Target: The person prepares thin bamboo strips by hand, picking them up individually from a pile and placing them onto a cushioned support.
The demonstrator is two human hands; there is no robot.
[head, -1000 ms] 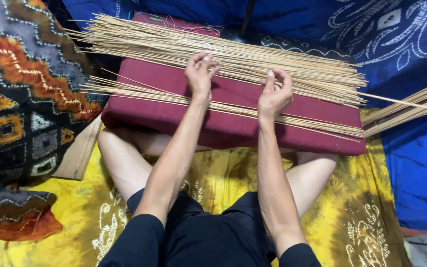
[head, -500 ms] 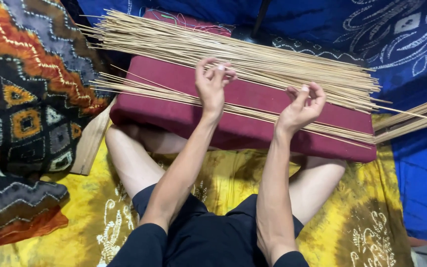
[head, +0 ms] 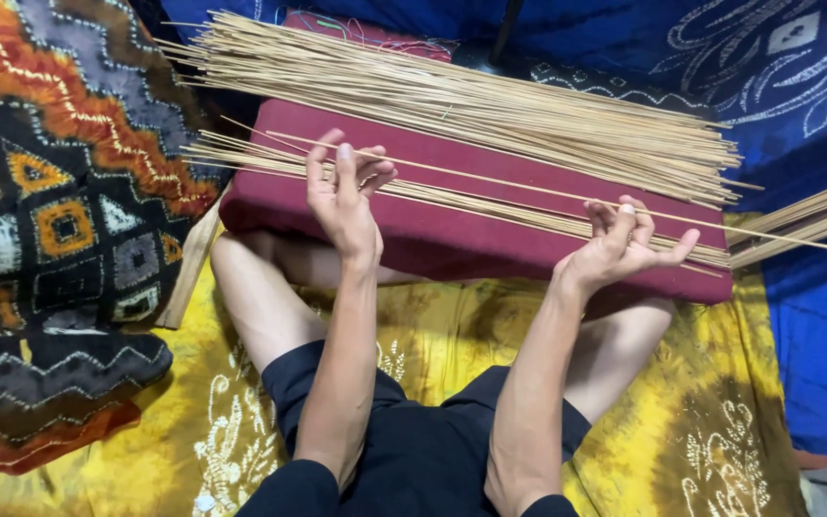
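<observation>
A yellow batik cloth with white floral patterns (head: 710,450) covers the floor, a blue cloth with white swirls (head: 796,67) hangs behind and to the right, and a black, orange and grey zigzag-patterned textile (head: 59,191) lies at left.

A single thin, pale stick (head: 528,190) lay pinched between the fingers (head: 337,168) of both hands, raised slightly and slanting downward to the right, its long end reaching far past the right fingers (head: 624,220).
</observation>
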